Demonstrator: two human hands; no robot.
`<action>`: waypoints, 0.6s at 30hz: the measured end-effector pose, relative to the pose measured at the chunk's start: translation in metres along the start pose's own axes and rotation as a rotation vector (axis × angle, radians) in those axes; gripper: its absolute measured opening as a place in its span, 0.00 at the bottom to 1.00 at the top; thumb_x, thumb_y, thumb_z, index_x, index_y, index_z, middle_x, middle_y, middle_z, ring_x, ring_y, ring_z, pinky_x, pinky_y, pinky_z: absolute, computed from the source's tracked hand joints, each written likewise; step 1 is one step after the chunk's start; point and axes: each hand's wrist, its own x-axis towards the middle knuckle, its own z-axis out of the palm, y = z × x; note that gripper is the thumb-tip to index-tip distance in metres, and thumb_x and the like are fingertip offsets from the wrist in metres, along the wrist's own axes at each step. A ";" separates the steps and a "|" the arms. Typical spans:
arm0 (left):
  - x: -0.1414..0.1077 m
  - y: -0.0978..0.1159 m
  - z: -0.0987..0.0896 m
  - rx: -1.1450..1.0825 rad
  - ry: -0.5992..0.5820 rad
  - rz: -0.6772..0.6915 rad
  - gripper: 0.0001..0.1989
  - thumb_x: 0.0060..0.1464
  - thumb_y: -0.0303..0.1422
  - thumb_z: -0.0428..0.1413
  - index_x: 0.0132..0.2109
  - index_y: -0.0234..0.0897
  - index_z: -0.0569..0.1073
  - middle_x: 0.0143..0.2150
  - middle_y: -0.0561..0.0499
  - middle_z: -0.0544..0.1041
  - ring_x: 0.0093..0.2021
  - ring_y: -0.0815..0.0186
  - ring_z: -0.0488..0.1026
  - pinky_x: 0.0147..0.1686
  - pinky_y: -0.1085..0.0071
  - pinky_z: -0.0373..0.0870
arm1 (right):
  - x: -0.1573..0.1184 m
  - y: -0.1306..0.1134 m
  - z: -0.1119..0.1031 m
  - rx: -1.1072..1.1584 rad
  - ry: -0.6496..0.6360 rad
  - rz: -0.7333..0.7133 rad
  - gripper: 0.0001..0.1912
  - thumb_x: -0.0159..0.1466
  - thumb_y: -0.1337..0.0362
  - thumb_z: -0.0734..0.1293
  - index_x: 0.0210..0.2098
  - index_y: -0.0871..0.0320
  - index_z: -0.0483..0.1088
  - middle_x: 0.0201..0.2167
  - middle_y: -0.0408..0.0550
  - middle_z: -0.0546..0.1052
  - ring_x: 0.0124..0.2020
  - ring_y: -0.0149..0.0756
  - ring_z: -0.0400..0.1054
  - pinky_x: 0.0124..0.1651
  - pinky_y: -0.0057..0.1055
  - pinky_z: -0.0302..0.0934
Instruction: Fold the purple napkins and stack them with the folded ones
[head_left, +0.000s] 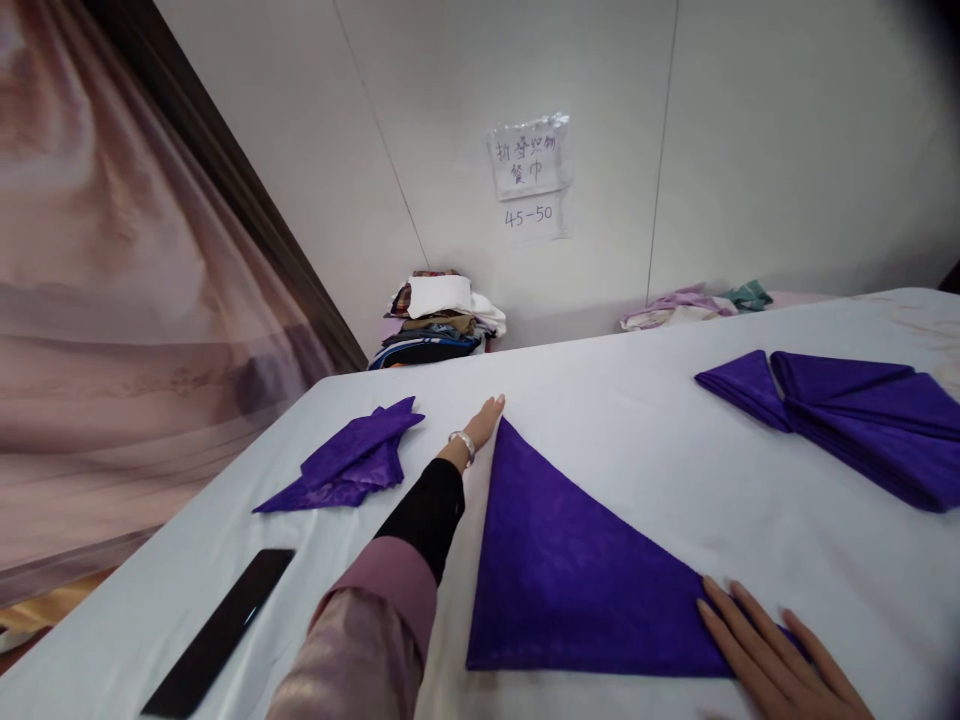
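Note:
A purple cloth (570, 580) lies flat on the white-covered table as a triangle, one corner pointing away from me. My left hand (484, 424), with a silver bracelet at the wrist, reaches to that far corner; its fingers are held together beside the tip, and whether they pinch the cloth is too small to tell. Over the cloth's right corner rests my right hand (772, 640), palm down with fingers spread, partly covering that corner.
Folded purple cloth (356, 455) lies at left, above a long black object (221, 630). More folded purple cloths (862, 410) are at right. Behind the table (600, 390) are a clothes pile (435, 320), other fabrics (682, 306) and a wall with paper signs (529, 165). A curtain (135, 300) hangs left.

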 end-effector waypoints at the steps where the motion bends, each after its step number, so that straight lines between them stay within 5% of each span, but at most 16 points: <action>1: -0.009 0.001 -0.003 -0.002 0.010 0.004 0.28 0.61 0.42 0.26 0.64 0.39 0.49 0.67 0.46 0.48 0.65 0.61 0.46 0.59 0.59 0.48 | 0.001 -0.001 -0.001 0.000 0.006 -0.006 0.41 0.56 0.43 0.59 0.64 0.49 0.43 0.60 0.48 0.60 0.54 0.57 0.60 0.50 0.52 0.52; 6: -0.090 0.012 0.019 0.031 0.022 0.152 0.34 0.56 0.52 0.38 0.63 0.38 0.50 0.67 0.46 0.45 0.66 0.60 0.40 0.62 0.55 0.37 | 0.003 -0.004 -0.002 0.003 0.000 0.002 0.40 0.58 0.44 0.59 0.64 0.51 0.43 0.61 0.50 0.57 0.56 0.56 0.57 0.52 0.52 0.51; 8: -0.121 0.015 0.037 0.087 0.031 0.333 0.37 0.55 0.55 0.38 0.64 0.36 0.50 0.67 0.45 0.45 0.66 0.58 0.38 0.62 0.53 0.35 | 0.005 -0.005 -0.004 -0.005 -0.010 0.014 0.40 0.59 0.44 0.58 0.64 0.52 0.42 0.62 0.50 0.56 0.58 0.55 0.56 0.52 0.52 0.51; 10: -0.140 0.016 0.051 0.116 0.030 0.368 0.37 0.55 0.55 0.37 0.64 0.36 0.49 0.67 0.44 0.46 0.66 0.58 0.38 0.62 0.53 0.36 | 0.007 -0.008 -0.009 -0.001 -0.040 0.026 0.39 0.60 0.45 0.58 0.64 0.52 0.41 0.62 0.50 0.55 0.59 0.54 0.54 0.53 0.51 0.51; 18: -0.134 0.011 0.055 0.167 0.031 0.334 0.35 0.57 0.52 0.37 0.64 0.36 0.50 0.67 0.46 0.47 0.66 0.59 0.40 0.62 0.54 0.39 | 0.026 -0.020 -0.039 0.220 -0.308 0.210 0.34 0.63 0.46 0.53 0.64 0.50 0.39 0.65 0.45 0.45 0.64 0.48 0.40 0.62 0.51 0.36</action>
